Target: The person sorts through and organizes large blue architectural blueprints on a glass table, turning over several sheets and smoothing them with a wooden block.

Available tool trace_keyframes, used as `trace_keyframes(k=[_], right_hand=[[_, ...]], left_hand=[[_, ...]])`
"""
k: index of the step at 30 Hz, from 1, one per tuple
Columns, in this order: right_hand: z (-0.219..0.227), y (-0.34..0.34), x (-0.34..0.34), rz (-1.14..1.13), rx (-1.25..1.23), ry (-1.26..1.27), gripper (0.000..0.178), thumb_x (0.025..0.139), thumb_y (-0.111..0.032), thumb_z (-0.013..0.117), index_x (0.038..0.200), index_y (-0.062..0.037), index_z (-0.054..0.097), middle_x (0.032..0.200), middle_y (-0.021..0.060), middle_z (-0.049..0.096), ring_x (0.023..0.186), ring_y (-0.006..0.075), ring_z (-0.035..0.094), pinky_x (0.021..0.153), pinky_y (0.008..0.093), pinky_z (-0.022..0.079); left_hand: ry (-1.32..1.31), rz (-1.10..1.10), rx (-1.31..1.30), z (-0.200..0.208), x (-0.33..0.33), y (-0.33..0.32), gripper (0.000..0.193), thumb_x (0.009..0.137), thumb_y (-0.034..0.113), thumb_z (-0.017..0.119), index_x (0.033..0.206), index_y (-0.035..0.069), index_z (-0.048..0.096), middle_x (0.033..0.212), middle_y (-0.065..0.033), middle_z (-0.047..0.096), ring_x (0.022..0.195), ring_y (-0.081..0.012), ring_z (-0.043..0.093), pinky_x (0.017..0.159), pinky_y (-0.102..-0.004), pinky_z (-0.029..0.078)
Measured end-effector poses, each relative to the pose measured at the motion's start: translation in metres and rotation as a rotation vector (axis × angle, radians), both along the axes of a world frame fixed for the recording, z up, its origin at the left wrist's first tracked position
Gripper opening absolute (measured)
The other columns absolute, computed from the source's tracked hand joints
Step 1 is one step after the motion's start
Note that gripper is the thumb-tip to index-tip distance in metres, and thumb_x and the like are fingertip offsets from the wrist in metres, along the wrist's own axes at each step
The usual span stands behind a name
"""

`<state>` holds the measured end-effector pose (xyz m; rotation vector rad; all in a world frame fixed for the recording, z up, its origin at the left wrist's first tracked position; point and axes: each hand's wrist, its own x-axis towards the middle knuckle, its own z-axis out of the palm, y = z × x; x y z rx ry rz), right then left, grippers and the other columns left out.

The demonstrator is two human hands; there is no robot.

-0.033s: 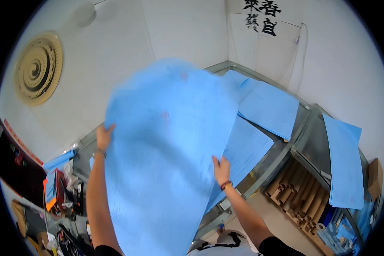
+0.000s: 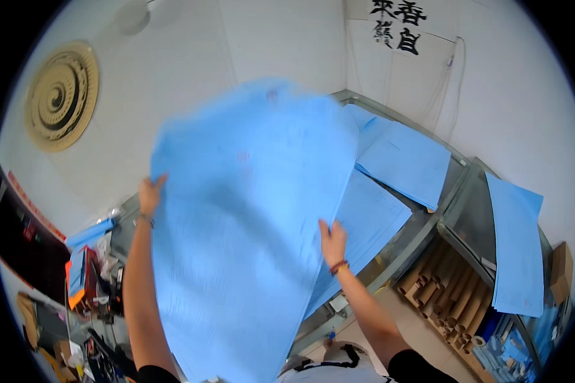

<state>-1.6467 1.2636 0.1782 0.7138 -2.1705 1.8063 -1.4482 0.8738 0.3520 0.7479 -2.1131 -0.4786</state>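
Observation:
A large light-blue paper drawing, printed with faint lines and small reddish marks, hangs between my two hands and bows in the middle. My left hand is closed on its left edge. My right hand pinches the right edge, lower down. Motion smears the far end of the drawing, and its near end runs off the lower edge of the view. Just beyond my right hand, another blue drawing lies on the glass-topped table, partly covered by the raised one.
Folded blue drawings lie farther back on the table. At the right, a long blue sheet drapes over a second glass table, with cardboard tubes stacked beneath. Clutter, including a red box, crowds the left side.
Both hands have risen slightly with the blue drawing, the left one also shifting a little left. The sheet's far end has lifted and flexed. My grip stays the same.

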Motion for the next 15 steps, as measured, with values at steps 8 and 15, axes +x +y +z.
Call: trace_keyframes(k=[8, 15], right_hand=[[0.274, -0.052, -0.004, 0.087, -0.43, 0.518, 0.026, 0.085, -0.021, 0.052, 0.076, 0.0029, 0.05, 0.061, 0.0163, 0.05, 0.055, 0.0303, 0.046, 0.053, 0.0362, 0.038], [0.388, -0.052, 0.0, 0.026, -0.019, 0.768, 0.024, 0.084, -0.019, 0.053, 0.088, 0.0043, 0.059, 0.068, 0.0152, 0.059, 0.061, 0.0205, 0.054, 0.058, 0.0338, 0.041]], left_hand=[[0.388, 0.033, -0.123, 0.216, 0.118, 0.032, 0.049, 0.076, 0.035, 0.067, 0.106, -0.003, 0.059, 0.102, -0.0111, 0.06, 0.095, -0.0167, 0.055, 0.08, -0.0283, 0.044], [0.377, 0.158, -0.202, 0.293, 0.211, 0.045, 0.056, 0.077, 0.038, 0.064, 0.115, -0.002, 0.054, 0.113, -0.014, 0.057, 0.104, -0.019, 0.052, 0.09, -0.0281, 0.039]])
